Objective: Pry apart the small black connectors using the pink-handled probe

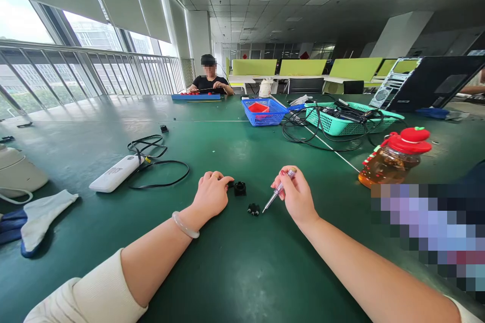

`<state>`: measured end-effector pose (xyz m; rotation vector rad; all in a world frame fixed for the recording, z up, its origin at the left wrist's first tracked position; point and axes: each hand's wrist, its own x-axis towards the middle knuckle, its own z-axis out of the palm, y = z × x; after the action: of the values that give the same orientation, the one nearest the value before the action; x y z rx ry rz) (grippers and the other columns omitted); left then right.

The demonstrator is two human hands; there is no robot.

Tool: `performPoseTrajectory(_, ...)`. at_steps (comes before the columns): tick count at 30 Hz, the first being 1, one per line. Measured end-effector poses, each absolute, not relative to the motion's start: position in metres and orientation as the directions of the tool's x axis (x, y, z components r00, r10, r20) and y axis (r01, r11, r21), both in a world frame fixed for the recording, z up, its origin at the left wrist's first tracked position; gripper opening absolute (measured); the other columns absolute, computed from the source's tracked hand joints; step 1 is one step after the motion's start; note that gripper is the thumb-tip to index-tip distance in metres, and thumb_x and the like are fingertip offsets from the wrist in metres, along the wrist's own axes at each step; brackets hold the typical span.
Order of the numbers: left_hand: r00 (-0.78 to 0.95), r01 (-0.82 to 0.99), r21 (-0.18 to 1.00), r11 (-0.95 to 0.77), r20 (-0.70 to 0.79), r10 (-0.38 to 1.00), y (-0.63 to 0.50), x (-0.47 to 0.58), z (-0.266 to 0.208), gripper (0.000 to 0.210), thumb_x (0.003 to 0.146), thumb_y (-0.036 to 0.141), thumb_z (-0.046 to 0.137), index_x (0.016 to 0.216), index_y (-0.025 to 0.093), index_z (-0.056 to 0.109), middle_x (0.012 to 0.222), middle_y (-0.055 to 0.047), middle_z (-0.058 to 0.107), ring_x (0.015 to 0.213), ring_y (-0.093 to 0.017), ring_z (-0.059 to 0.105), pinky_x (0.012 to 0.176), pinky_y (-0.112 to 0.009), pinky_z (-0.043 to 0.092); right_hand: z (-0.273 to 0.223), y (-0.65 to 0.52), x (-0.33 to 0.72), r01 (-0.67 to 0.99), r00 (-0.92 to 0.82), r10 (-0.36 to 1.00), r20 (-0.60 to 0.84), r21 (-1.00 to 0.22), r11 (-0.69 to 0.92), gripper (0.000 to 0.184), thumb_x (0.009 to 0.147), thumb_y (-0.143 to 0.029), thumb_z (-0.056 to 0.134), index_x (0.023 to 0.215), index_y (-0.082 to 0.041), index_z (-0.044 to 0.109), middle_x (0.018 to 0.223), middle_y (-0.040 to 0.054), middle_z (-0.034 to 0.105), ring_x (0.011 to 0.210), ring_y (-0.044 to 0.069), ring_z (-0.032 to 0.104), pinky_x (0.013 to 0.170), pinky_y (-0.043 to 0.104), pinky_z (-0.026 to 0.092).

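My right hand [295, 194] grips a screwdriver [279, 190] with a clear handle, its shaft slanting down to the left. The tip rests close to a small black part [253, 209] with shiny metal spots, perhaps screws, on the green table. Just left of that, my left hand [211, 194] lies on the tabletop, its fingers curled and thumb stretched right over a black piece [230, 184]. Most of that piece is hidden by the hand. Beside the thumb sits a square black housing [240, 189] with a round opening.
A white power bank [116, 173] with a black cable lies left, near a glove [45, 219]. At right stands a red-lidded bottle [396, 156]. Farther back are a blue basket [264, 120], a teal basket [333, 128] with cables, and a seated person [209, 79].
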<state>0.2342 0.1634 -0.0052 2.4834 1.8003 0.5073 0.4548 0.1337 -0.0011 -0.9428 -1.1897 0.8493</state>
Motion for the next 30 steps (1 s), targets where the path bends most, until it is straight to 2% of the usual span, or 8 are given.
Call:
performPoseTrajectory(7, 0.262, 0.927, 0.201, -0.318, 0.263, 0.929, 0.164, 0.236, -0.002, 0.032, 0.096, 0.039, 0.04, 0.098, 0.023, 0.068, 0.102, -0.01, 0.063, 0.104, -0.029, 0.054, 0.094, -0.048, 0.042, -0.003, 0.134, 0.454, -0.028, 0.102, 0.922, 0.374, -0.925, 0.379, 0.03, 0.088, -0.051, 0.058, 0.085, -0.022, 0.05, 0.063, -0.0042, 0.054, 0.047, 0.01, 0.047, 0.047, 0.025, 0.044)
performPoseTrajectory(11, 0.285, 0.886, 0.275, -0.373, 0.312, 0.906, 0.164, 0.236, -0.004, 0.033, 0.096, 0.04, 0.039, 0.092, 0.02, 0.065, 0.117, -0.011, 0.061, 0.116, -0.029, 0.051, 0.101, -0.049, 0.041, -0.004, 0.135, 0.454, -0.002, 0.08, 0.912, 0.402, -0.915, 0.403, 0.029, 0.09, -0.05, 0.057, 0.085, -0.022, 0.05, 0.066, -0.0036, 0.056, 0.048, 0.01, 0.05, 0.048, 0.027, 0.045)
performPoseTrajectory(14, 0.39, 0.795, 0.348, -0.498, 0.335, 0.857, 0.161, 0.238, -0.004, 0.033, 0.098, 0.039, 0.037, 0.115, 0.021, 0.059, 0.132, -0.01, 0.055, 0.128, -0.025, 0.045, 0.11, -0.047, 0.036, -0.005, 0.136, 0.455, 0.021, 0.078, 0.907, 0.415, -0.91, 0.414, 0.03, 0.09, -0.051, 0.056, 0.085, -0.022, 0.05, 0.067, -0.0032, 0.058, 0.049, 0.011, 0.052, 0.051, 0.028, 0.047)
performPoseTrajectory(16, 0.479, 0.741, 0.367, -0.562, 0.298, 0.826, 0.157, 0.238, -0.002, 0.04, 0.097, 0.04, 0.038, 0.133, 0.024, 0.048, 0.142, -0.009, 0.048, 0.134, -0.025, 0.039, 0.113, -0.049, 0.032, -0.006, 0.137, 0.455, 0.026, 0.084, 0.905, 0.417, -0.909, 0.416, 0.031, 0.09, -0.052, 0.056, 0.085, -0.022, 0.05, 0.068, -0.0029, 0.059, 0.05, 0.011, 0.054, 0.052, 0.028, 0.048)
performPoseTrajectory(20, 0.621, 0.705, 0.32, -0.633, 0.151, 0.769, 0.15, 0.239, 0.0, 0.055, 0.092, 0.049, 0.048, 0.143, 0.034, 0.038, 0.152, -0.007, 0.038, 0.142, -0.036, 0.025, 0.111, -0.064, 0.024, -0.007, 0.14, 0.455, 0.027, 0.065, 0.913, 0.403, -0.915, 0.402, 0.032, 0.089, -0.053, 0.056, 0.087, -0.022, 0.051, 0.069, -0.002, 0.061, 0.052, 0.013, 0.058, 0.057, 0.03, 0.051)
performPoseTrajectory(23, 0.671, 0.675, 0.289, -0.679, 0.143, 0.728, 0.147, 0.24, 0.001, 0.058, 0.088, 0.054, 0.052, 0.142, 0.035, 0.041, 0.149, -0.009, 0.041, 0.139, -0.037, 0.03, 0.109, -0.066, 0.024, -0.008, 0.14, 0.455, 0.025, 0.044, 0.918, 0.395, -0.919, 0.394, 0.033, 0.089, -0.054, 0.057, 0.086, -0.022, 0.051, 0.071, -0.001, 0.063, 0.054, 0.014, 0.06, 0.06, 0.031, 0.052)
performPoseTrajectory(27, 0.682, 0.651, 0.298, -0.698, 0.175, 0.71, 0.146, 0.241, 0.004, 0.057, 0.083, 0.059, 0.058, 0.132, 0.032, 0.051, 0.138, -0.011, 0.049, 0.129, -0.033, 0.041, 0.109, -0.059, 0.028, -0.007, 0.141, 0.457, 0.006, 0.05, 0.919, 0.39, -0.921, 0.39, 0.033, 0.088, -0.054, 0.058, 0.086, -0.022, 0.051, 0.07, -0.0013, 0.062, 0.053, 0.014, 0.059, 0.059, 0.031, 0.052)
performPoseTrajectory(30, 0.691, 0.631, 0.307, -0.713, 0.196, 0.695, 0.145, 0.241, 0.005, 0.047, 0.082, 0.057, 0.061, 0.12, 0.03, 0.059, 0.127, -0.009, 0.054, 0.12, -0.03, 0.048, 0.108, -0.052, 0.032, -0.006, 0.142, 0.458, -0.015, 0.053, 0.921, 0.386, -0.922, 0.388, 0.033, 0.087, -0.054, 0.059, 0.086, -0.022, 0.051, 0.068, -0.0019, 0.062, 0.052, 0.014, 0.058, 0.057, 0.031, 0.051)
